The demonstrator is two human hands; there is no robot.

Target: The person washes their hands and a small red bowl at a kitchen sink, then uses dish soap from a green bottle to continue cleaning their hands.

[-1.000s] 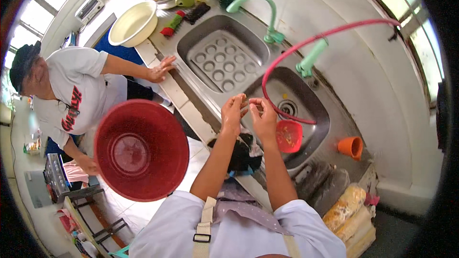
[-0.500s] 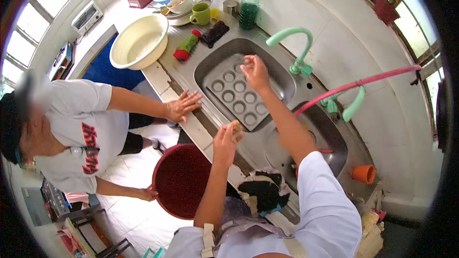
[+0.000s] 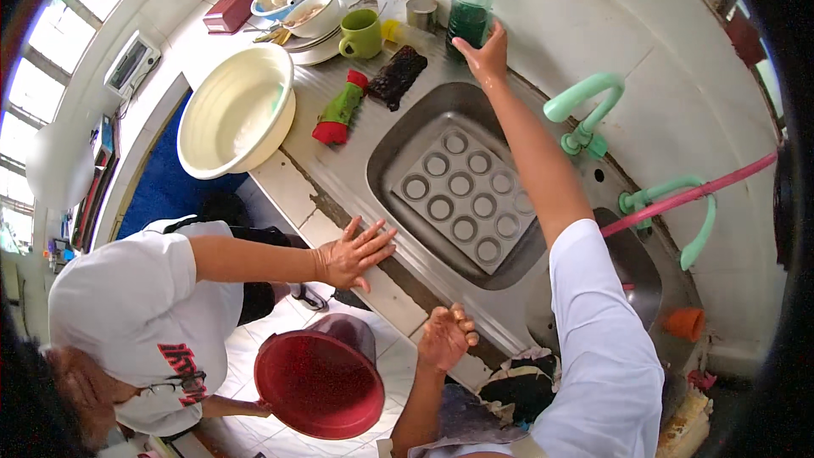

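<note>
My right hand (image 3: 485, 55) reaches to the back of the counter. Its thumb and fingers lie around the lower part of a clear bottle of green liquid (image 3: 471, 15), which stands upright. My left hand (image 3: 446, 339) is held near the counter's front edge with its fingers curled inward; whatever they hold, if anything, is hidden. Between my hands, a grey muffin tin (image 3: 460, 183) with several round cups lies in the steel sink basin (image 3: 398, 131). A dark, wet scrubbing pad (image 3: 397, 76) and a green and red cloth bundle (image 3: 341, 108) lie left of the basin.
A co-worker's hand (image 3: 356, 256) rests on the counter edge; their other holds a dark red tub (image 3: 318, 382). A cream basin (image 3: 237, 110), green mug (image 3: 361, 34) and stacked bowls (image 3: 314, 17) stand back left. The green faucet (image 3: 585, 106) and pink hose (image 3: 704, 191) are at right.
My right hand has moved from above the muffin tin back to the green bottle. My left hand has drawn back toward me. The co-worker has leaned lower, and the red tub is tilted.
</note>
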